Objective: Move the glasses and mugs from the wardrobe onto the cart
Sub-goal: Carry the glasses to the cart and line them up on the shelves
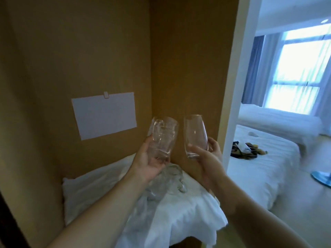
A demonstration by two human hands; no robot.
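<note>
Wardrobe behind, hands grip mug, glass.

Brown wardrobe walls block twelve and nine o'clock, glassware (on white cloth) crowds six; three o'clock lies open.

Glassware on white cloth blurred, partly behind left forearm; count unclear.
</note>
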